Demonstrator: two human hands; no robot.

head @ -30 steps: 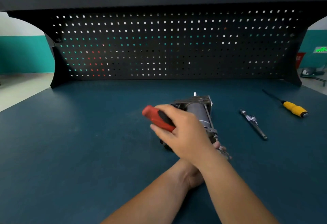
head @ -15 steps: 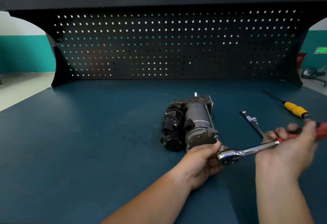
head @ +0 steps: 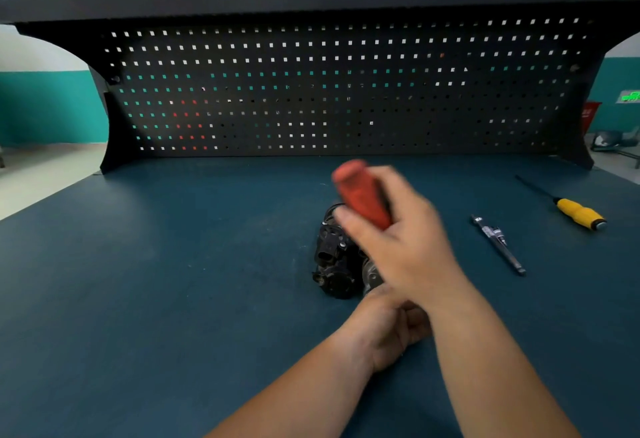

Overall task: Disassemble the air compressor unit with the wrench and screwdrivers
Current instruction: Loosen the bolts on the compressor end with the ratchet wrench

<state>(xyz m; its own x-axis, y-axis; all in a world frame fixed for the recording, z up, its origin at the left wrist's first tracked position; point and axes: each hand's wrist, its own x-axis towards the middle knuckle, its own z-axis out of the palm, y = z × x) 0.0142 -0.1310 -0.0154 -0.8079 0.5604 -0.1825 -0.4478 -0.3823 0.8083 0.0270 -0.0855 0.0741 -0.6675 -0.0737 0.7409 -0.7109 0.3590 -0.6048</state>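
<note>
The right hand [head: 405,247] is swinging the wrench [head: 363,193] back leftward, fingers wrapping its blurred red handle above the compressor [head: 336,261]. The left hand [head: 384,326] is curling at the compressor's near end; its grip is hidden. The compressor is lying mid-bench [head: 173,281], a rod [head: 498,245] and screwdriver [head: 578,214] lying to its right.
</note>
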